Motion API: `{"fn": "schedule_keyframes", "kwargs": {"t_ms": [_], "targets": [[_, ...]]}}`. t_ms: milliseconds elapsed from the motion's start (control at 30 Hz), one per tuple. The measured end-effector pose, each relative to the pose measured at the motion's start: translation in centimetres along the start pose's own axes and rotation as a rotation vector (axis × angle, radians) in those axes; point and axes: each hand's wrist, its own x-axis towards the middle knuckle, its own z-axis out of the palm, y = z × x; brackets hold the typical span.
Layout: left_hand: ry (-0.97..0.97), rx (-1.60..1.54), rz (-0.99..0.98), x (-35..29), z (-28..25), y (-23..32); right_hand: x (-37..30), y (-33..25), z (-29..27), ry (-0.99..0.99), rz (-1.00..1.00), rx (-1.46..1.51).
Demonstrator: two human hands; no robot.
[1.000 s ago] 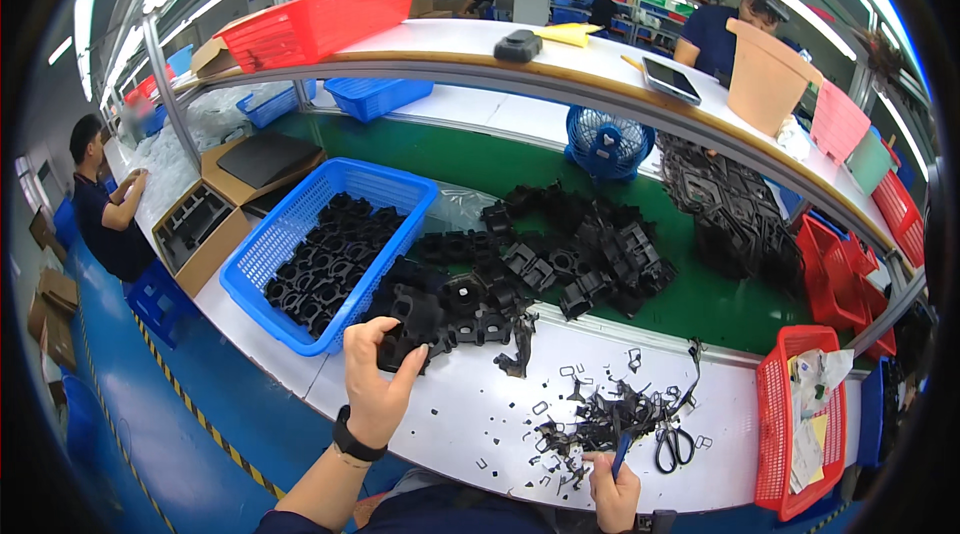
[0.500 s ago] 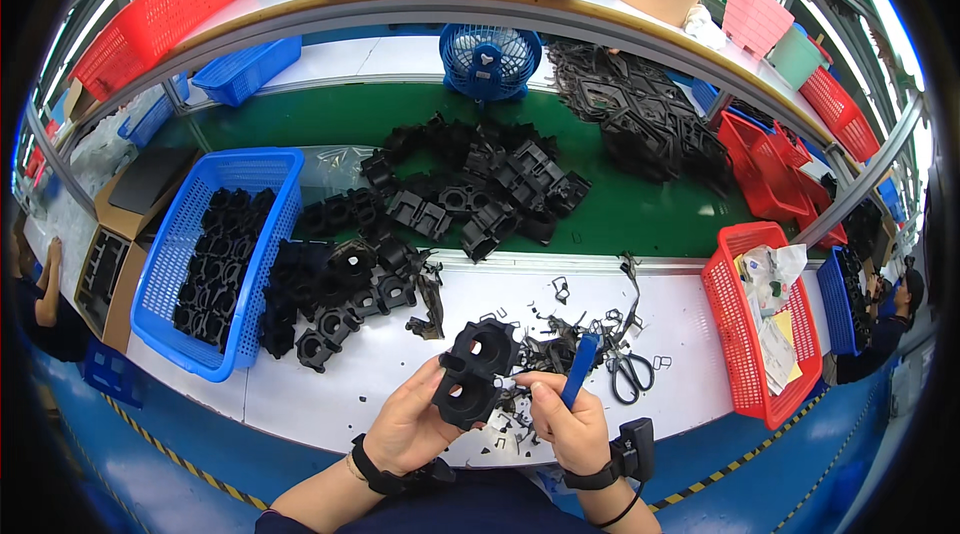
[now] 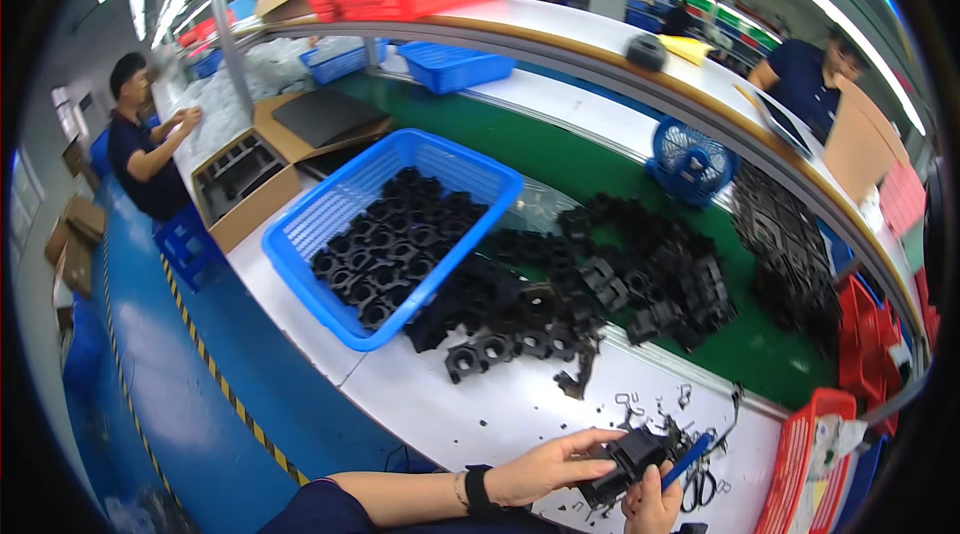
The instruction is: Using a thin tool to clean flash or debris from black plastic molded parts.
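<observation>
My left hand (image 3: pixel 555 472) is closed around a black moulded plastic part (image 3: pixel 632 456) at the lower right. Close by, my right hand (image 3: pixel 652 506) grips a slim blue-handled tool (image 3: pixel 690 460) that slants up and to the right. The tool's working end is hidden behind the fingers and the part. Beyond my hands, a pile of similar black plastic parts (image 3: pixel 540 306) spreads from the white bench onto the green surface. Black scraps (image 3: pixel 683 434) and a pair of scissors (image 3: pixel 704 486) lie next to my right hand.
A blue basket (image 3: pixel 290 249) holding black parts stands left of the pile. A cardboard box (image 3: pixel 262 224) is farther left. A red basket (image 3: pixel 795 474) stands at right, a blue fan (image 3: pixel 692 159) behind. People sit at far left and upper right.
The view has swung left, so the bench and baskets appear farther right. The black part has turned in my left hand. My right hand still holds the blue-handled tool.
</observation>
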Motion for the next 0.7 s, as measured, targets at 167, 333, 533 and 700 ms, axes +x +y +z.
{"fn": "schedule_keyframes", "kwargs": {"t_ms": [167,333,533,700], "targets": [[0.008,0.135,0.048,-0.7,-2.5,-0.3,-0.3,0.6,0.5,0.037,0.029,-0.119],[-0.002,0.179,0.158,-1.6,-4.7,0.1,0.3,1.4,1.9,-0.043,0.019,-0.157],[0.131,0.082,0.221,-3.6,-6.2,0.1,0.9,2.6,4.4,-0.067,0.106,-0.276],[0.294,0.316,0.218,-7.9,-8.7,2.6,1.2,3.3,6.4,-0.209,0.161,-0.398]]}}
